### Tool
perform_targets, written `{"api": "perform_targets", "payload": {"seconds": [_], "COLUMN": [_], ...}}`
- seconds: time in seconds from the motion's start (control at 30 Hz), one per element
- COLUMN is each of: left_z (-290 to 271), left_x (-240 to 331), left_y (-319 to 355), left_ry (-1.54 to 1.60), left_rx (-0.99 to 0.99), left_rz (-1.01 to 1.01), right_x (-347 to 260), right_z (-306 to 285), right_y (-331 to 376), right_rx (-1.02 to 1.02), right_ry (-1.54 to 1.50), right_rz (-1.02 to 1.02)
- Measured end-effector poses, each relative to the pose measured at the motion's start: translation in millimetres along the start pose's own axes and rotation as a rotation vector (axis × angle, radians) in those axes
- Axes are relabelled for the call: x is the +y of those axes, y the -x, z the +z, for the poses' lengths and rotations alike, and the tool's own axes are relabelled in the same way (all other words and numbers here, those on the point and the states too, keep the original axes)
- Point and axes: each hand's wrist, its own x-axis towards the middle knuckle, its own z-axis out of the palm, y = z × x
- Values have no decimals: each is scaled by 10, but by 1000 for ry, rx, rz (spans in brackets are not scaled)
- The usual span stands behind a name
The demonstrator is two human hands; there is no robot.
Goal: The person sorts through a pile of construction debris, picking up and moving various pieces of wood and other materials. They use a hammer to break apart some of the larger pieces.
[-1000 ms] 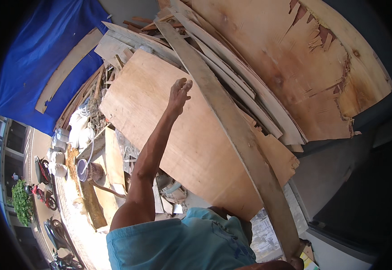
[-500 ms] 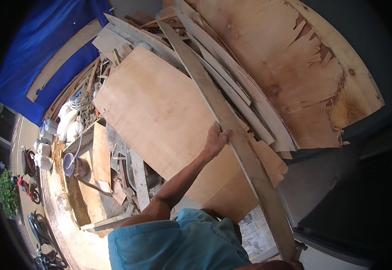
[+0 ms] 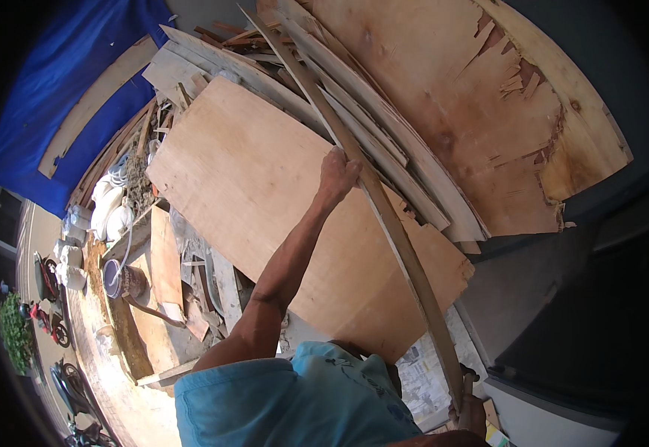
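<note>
A long, narrow wooden plank [image 3: 393, 222] runs slantwise from the top middle to the lower right, its edge turned partly up. My left hand [image 3: 338, 176] is closed round its upper half, thumb on the near side. At the plank's low end my right hand [image 3: 470, 414] is closed, partly cut off by the lower edge of the picture. A hammer [image 3: 469, 377], with a dark head and pale handle, sticks up from this hand. Beneath the plank lies a broad plywood sheet [image 3: 265, 179] with a jagged right corner.
More boards [image 3: 406, 149] lean in a stack on the right, beside a large splintered plywood panel [image 3: 443, 97]. Left are a bucket [image 3: 124, 279], white sacks [image 3: 108, 205], scrap wood and a blue tarp [image 3: 86, 82]. Parked motorcycles [image 3: 71, 387] stand farther left.
My left hand has moved up and left with the plank, which has rolled onto its narrow edge. The plank's low end has shifted left, and my right hand now shows more.
</note>
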Motion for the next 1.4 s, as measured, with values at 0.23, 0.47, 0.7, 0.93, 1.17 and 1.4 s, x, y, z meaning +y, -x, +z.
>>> {"api": "perform_targets", "payload": {"seconds": [0.23,0.47,0.7,0.93,1.17,1.4], "left_z": [-531,-248,502,720,1167,1570], "left_x": [-8,-430,-638,-443,-422,-175], "left_y": [-918,-492,558,478,7,-362], "left_ry": [183,322,392,349,114,-117], "left_rx": [-75,58,-275,-77,87,62], "left_rz": [-73,-321,-316,-56,8,-23], "right_x": [-47,-312,-431,-433,-414,-162], "right_z": [1193,2108,2312,2081,2127,1670], "right_y": [-208,-677,-930,-1167,-1167,-1005], "right_rx": [-52,-235,-51,-224,-407,-334], "right_ry": [15,-146,-4,-224,-526,-367], "right_rz": [-158,-335,-566,-373,-327,-482]}}
